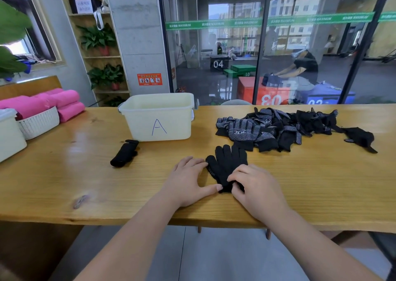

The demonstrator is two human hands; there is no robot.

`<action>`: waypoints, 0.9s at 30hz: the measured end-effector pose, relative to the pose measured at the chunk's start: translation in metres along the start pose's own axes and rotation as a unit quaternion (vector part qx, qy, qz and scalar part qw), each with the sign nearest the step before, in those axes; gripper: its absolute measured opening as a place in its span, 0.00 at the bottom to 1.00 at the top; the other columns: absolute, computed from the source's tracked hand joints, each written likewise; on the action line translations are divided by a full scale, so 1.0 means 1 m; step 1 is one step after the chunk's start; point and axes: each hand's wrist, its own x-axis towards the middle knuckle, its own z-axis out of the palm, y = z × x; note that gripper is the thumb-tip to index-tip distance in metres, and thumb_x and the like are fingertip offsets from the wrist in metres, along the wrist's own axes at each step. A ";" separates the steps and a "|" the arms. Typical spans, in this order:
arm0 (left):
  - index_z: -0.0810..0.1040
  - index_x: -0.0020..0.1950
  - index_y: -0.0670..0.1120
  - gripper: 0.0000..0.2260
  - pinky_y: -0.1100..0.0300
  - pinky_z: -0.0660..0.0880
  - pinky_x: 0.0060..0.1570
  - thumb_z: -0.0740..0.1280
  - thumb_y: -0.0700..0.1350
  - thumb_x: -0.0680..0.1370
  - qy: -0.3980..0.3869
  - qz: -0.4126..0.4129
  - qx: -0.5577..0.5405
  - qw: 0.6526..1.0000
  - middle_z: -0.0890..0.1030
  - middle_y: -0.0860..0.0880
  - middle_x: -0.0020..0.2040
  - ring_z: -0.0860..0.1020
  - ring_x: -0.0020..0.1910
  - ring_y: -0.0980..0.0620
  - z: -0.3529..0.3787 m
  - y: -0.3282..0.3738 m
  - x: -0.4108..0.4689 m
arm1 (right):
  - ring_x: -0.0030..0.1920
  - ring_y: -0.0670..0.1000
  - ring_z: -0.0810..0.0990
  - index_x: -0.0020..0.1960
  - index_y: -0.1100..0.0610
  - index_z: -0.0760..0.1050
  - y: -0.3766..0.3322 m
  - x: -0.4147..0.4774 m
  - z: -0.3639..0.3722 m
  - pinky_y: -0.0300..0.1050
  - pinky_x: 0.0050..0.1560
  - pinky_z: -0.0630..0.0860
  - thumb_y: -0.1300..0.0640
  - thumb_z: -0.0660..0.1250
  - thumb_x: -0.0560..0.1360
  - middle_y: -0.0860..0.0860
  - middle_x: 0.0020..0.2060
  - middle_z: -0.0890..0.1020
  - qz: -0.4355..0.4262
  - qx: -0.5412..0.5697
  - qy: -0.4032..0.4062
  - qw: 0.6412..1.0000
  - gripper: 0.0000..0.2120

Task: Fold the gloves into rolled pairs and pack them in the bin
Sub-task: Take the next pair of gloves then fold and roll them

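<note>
Indoors, wooden table (64, 184): bin (175, 118), right hand (255, 186) pinching glove (227, 160); glass wall (235, 45) behind.

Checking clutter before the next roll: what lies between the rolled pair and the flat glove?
Head view: the left hand, resting flat on the table, lies between the rolled pair and the flat glove; otherwise bare wood.

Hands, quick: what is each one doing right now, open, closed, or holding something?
Left hand: open, flat on the table beside the black glove.
Right hand: fingers curled, pinching that glove's cuff end.
</note>
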 end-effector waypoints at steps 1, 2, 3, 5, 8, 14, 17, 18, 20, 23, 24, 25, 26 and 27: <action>0.65 0.82 0.56 0.49 0.46 0.56 0.82 0.57 0.84 0.69 0.000 0.000 0.000 1.000 0.63 0.61 0.82 0.52 0.83 0.53 0.000 0.000 0.000 | 0.45 0.48 0.79 0.49 0.47 0.85 0.000 0.000 0.000 0.47 0.42 0.78 0.56 0.73 0.74 0.40 0.45 0.82 0.003 0.001 -0.002 1.000 0.06; 0.65 0.83 0.56 0.49 0.46 0.56 0.82 0.57 0.84 0.69 0.000 0.000 0.000 1.000 0.63 0.61 0.82 0.52 0.83 0.53 0.000 0.000 -0.001 | 0.45 0.47 0.79 0.49 0.47 0.85 0.000 0.000 0.000 0.47 0.42 0.78 0.56 0.72 0.74 0.40 0.45 0.82 0.007 0.003 -0.004 1.000 0.07; 0.65 0.83 0.56 0.49 0.46 0.56 0.82 0.56 0.84 0.69 -0.001 0.000 0.000 1.000 0.63 0.61 0.82 0.52 0.83 0.53 0.000 0.000 -0.001 | 0.46 0.47 0.79 0.50 0.47 0.85 0.000 -0.001 0.000 0.47 0.43 0.78 0.55 0.72 0.74 0.40 0.46 0.82 0.013 0.007 -0.004 1.000 0.07; 0.65 0.83 0.56 0.49 0.46 0.56 0.82 0.57 0.83 0.69 -0.002 0.000 0.000 1.000 0.63 0.60 0.82 0.52 0.83 0.54 -0.001 0.001 -0.002 | 0.47 0.47 0.80 0.51 0.46 0.85 0.001 -0.001 0.000 0.46 0.43 0.79 0.54 0.71 0.75 0.39 0.47 0.82 0.022 0.016 -0.006 1.000 0.07; 0.64 0.83 0.56 0.49 0.47 0.55 0.82 0.58 0.83 0.70 -0.004 -0.001 -0.006 1.000 0.63 0.60 0.82 0.52 0.83 0.54 -0.002 0.002 -0.003 | 0.48 0.45 0.79 0.54 0.45 0.84 0.000 -0.001 -0.001 0.45 0.44 0.78 0.51 0.69 0.77 0.38 0.48 0.82 0.026 0.024 -0.018 0.999 0.08; 0.59 0.83 0.62 0.43 0.46 0.58 0.81 0.59 0.80 0.73 0.013 0.031 -0.009 0.999 0.61 0.60 0.83 0.54 0.83 0.54 -0.001 0.001 -0.004 | 0.48 0.43 0.75 0.52 0.44 0.84 -0.004 0.001 -0.006 0.45 0.46 0.77 0.44 0.62 0.77 0.37 0.47 0.81 0.030 0.031 -0.053 0.998 0.13; 0.63 0.82 0.64 0.32 0.47 0.58 0.81 0.57 0.73 0.79 0.021 0.090 0.002 0.996 0.60 0.64 0.82 0.54 0.82 0.57 -0.002 0.001 -0.006 | 0.50 0.43 0.74 0.49 0.45 0.84 -0.006 0.002 -0.006 0.45 0.48 0.77 0.44 0.61 0.79 0.37 0.47 0.80 0.027 0.046 -0.042 0.998 0.13; 0.65 0.81 0.63 0.30 0.48 0.58 0.81 0.55 0.71 0.81 0.023 0.098 0.006 0.995 0.61 0.64 0.82 0.54 0.82 0.57 -0.002 0.002 -0.006 | 0.51 0.43 0.75 0.49 0.45 0.83 -0.004 0.002 -0.006 0.45 0.49 0.77 0.44 0.61 0.81 0.37 0.48 0.79 0.037 0.068 -0.032 0.996 0.13; 0.69 0.80 0.62 0.28 0.47 0.58 0.80 0.51 0.70 0.82 0.025 0.094 0.006 0.995 0.65 0.63 0.81 0.56 0.82 0.58 -0.001 0.003 -0.005 | 0.55 0.42 0.76 0.52 0.45 0.83 0.002 0.007 -0.005 0.45 0.53 0.77 0.46 0.61 0.83 0.36 0.52 0.79 0.081 0.132 -0.008 0.988 0.11; 0.72 0.77 0.63 0.32 0.47 0.59 0.80 0.53 0.76 0.79 0.023 0.073 -0.001 0.997 0.67 0.64 0.80 0.58 0.81 0.58 -0.001 0.006 -0.004 | 0.68 0.44 0.75 0.68 0.44 0.79 0.018 0.021 0.000 0.46 0.67 0.74 0.46 0.63 0.84 0.38 0.69 0.76 0.141 0.142 -0.090 0.976 0.15; 0.72 0.77 0.63 0.33 0.47 0.59 0.80 0.54 0.78 0.77 0.020 0.067 -0.003 0.998 0.67 0.64 0.80 0.58 0.81 0.58 -0.001 0.006 -0.004 | 0.74 0.47 0.71 0.74 0.44 0.75 0.023 0.028 0.002 0.48 0.73 0.70 0.43 0.63 0.84 0.40 0.75 0.72 0.146 0.115 -0.154 0.970 0.20; 0.72 0.76 0.64 0.34 0.47 0.59 0.80 0.56 0.79 0.76 0.017 0.060 -0.008 0.998 0.66 0.65 0.80 0.58 0.82 0.58 -0.001 0.006 -0.004 | 0.78 0.48 0.67 0.78 0.44 0.71 0.028 0.035 0.003 0.50 0.77 0.66 0.39 0.62 0.83 0.42 0.79 0.67 0.149 0.084 -0.213 0.962 0.25; 0.72 0.76 0.65 0.34 0.47 0.59 0.80 0.57 0.79 0.75 0.014 0.055 -0.012 0.998 0.66 0.65 0.80 0.57 0.82 0.57 -0.001 0.005 -0.004 | 0.80 0.50 0.64 0.80 0.44 0.67 0.032 0.043 0.005 0.53 0.79 0.63 0.36 0.61 0.83 0.43 0.82 0.64 0.152 0.056 -0.256 0.953 0.28; 0.72 0.76 0.65 0.35 0.46 0.59 0.80 0.57 0.80 0.74 0.014 0.051 -0.014 0.999 0.66 0.66 0.80 0.57 0.82 0.56 -0.001 0.005 -0.004 | 0.81 0.51 0.62 0.81 0.45 0.65 0.034 0.051 0.005 0.55 0.80 0.62 0.34 0.60 0.82 0.45 0.83 0.62 0.158 0.031 -0.280 0.946 0.31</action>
